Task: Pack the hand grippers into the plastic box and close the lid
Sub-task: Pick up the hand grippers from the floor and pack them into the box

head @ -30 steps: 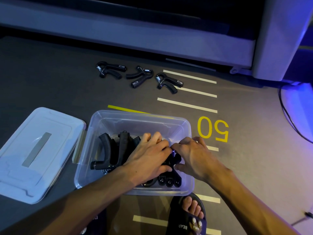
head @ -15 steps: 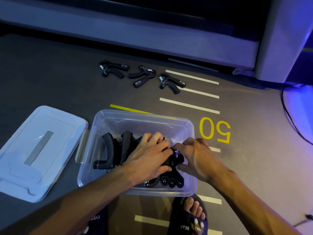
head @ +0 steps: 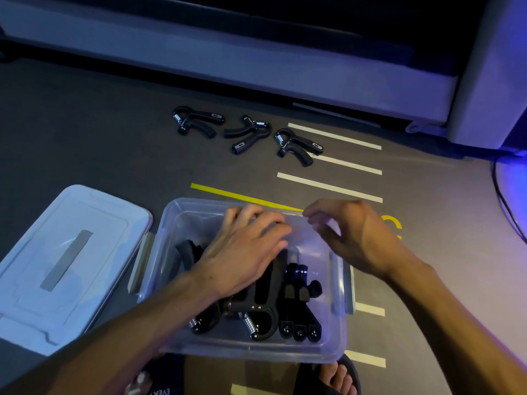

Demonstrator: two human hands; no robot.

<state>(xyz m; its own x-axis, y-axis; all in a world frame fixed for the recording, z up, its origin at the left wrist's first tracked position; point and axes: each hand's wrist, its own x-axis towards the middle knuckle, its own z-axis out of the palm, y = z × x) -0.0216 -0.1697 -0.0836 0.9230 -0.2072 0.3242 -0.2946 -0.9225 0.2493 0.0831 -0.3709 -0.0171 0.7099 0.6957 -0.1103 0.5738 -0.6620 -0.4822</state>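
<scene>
Above the plastic box (head: 182, 223), left hand (head: 242, 252) flat, empty, right hand (head: 350, 235) loosely curled, empty

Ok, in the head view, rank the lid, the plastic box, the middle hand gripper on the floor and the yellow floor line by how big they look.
1. plastic box
2. lid, close behind; it lies nearer the frame edge, so the order of these two is unsure
3. yellow floor line, partly hidden behind the box
4. middle hand gripper, also farthest from the camera

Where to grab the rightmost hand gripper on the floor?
Rightmost hand gripper: pinch its two splayed handles, which point right, coming from above. The spring and knob end on its left is knobbly, with less to hold. Both hands are empty.
</scene>
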